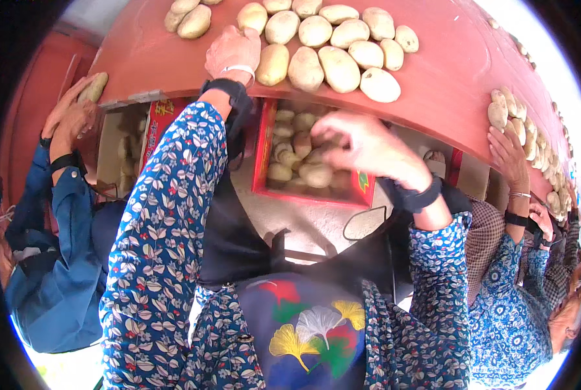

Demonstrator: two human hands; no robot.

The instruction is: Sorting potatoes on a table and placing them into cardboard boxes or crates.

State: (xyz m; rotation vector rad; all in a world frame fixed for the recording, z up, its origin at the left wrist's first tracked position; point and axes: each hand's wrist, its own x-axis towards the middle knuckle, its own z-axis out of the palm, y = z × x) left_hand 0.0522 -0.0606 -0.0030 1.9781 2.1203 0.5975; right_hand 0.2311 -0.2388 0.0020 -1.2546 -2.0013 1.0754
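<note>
My left hand (234, 52) rests on the red table beside the near edge of a group of potatoes. Its fingers point away from me, against a pale potato (253, 17); whether they grip it is hidden by the back of the hand. A larger yellowish potato (273, 65) lies just right of my left wrist. Blurred by motion, my right hand (361, 142) hangs over a red cardboard box (314, 197) below the table edge. Its fingers are bent and apart, with nothing seen between them. Several potatoes (315, 175) lie inside that box.
The red table (446, 83) curves across in front of me. A co-worker's hands (71, 114) at the left hold a potato. At the right, another person's hand (510, 153) touches a row of potatoes (529, 139). Another open box (124, 146) stands under the table at left.
</note>
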